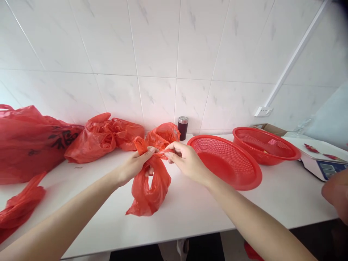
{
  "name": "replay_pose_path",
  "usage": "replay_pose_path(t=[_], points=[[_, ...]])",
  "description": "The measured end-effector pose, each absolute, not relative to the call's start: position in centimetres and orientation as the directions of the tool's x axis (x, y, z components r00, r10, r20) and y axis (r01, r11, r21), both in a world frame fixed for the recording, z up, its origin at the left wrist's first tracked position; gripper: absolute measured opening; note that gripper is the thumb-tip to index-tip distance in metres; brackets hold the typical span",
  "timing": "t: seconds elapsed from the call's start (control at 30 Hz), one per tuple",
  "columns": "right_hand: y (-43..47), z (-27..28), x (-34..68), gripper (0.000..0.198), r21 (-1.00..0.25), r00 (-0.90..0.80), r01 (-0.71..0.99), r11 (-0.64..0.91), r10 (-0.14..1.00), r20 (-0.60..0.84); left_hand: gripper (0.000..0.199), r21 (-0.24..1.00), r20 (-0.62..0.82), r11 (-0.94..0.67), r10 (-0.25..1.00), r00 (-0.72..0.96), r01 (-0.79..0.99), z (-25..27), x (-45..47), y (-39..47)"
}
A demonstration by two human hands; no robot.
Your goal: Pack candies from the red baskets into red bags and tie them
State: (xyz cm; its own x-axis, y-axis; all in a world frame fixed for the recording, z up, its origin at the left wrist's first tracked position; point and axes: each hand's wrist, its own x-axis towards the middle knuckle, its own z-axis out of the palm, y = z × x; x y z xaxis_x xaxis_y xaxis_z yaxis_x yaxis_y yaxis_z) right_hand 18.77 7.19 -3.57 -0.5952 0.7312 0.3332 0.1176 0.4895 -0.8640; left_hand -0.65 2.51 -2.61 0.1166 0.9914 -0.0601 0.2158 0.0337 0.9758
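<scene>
Both my hands are on a red plastic bag [160, 192] held over the front part of the white table. My left hand [141, 159] has its fingers closed around the gathered neck of the bag, with some fingers hidden behind the plastic. Between the thumb and fingers of my right hand [183, 157] a twisted end of the same bag is pinched and stretched sideways. The lower part of the bag hangs in a loop with a gap through it. Right behind my hands sits another crumpled red bag [165, 132].
Filled red bags [92, 141] line the wall on the left, beside a large printed one [32, 145]. A dark jar [183, 128] stands behind. To the right are a red colander [225, 166], another red basket [268, 159], a scale [317, 163] and another person's arm [337, 192].
</scene>
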Motion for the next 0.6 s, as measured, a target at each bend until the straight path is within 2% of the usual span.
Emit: replay_pose_path(t=[0.03, 0.17, 0.2, 0.3, 0.4, 0.47, 0.53, 0.6], points=[[6.4, -3.3, 19.1, 0.018, -0.859, -0.626, 0.097, 0.502, 0.702, 0.340, 0.039, 0.973, -0.053, 0.021, 0.989, 0.137, 0.229, -2.4, -0.7, 2.5], [4.2, -2.4, 19.7, 0.015, -0.794, -0.850, 0.098, 0.600, 0.465, 0.246, 0.028, 0.937, -0.017, -0.096, 0.949, 0.316, 0.337, -1.6, -1.4, 2.0], [4.3, -2.4, 19.6, 0.017, -0.781, -0.839, 0.089, 0.618, 0.469, 0.275, 0.025, 0.919, -0.005, -0.136, 0.935, 0.355, 0.371, -1.6, -1.6, 1.9], [6.0, -3.5, 18.7, 0.025, -0.820, -0.676, 0.013, 0.572, 0.609, 0.414, 0.021, 0.860, 0.035, -0.254, 0.895, 0.445, 0.444, -1.9, -1.8, 1.6], [8.0, -5.8, 17.2, 0.034, -0.905, -0.666, -0.020, 0.425, 0.669, 0.329, 0.012, 0.779, 0.081, -0.340, 0.887, 0.454, 0.527, -2.8, -1.7, 1.6], [8.5, -7.3, 16.4, 0.036, -0.938, -0.666, -0.012, 0.347, 0.697, 0.266, 0.011, 0.680, 0.125, -0.340, 0.927, 0.355, 0.649, -3.7, -1.5, 1.8], [8.2, -8.3, 15.8, 0.033, -0.958, -0.648, -0.051, 0.284, 0.720, 0.248, 0.017, 0.550, 0.230, -0.328, 0.943, 0.239, 0.768, -4.5, -1.3, 2.0], [7.8, -9.0, 15.7, 0.030, -0.976, -0.685, -0.137, 0.168, 0.696, 0.216, 0.022, 0.442, 0.340, -0.348, 0.918, 0.205, 0.827, -5.2, -1.2, 2.1]])
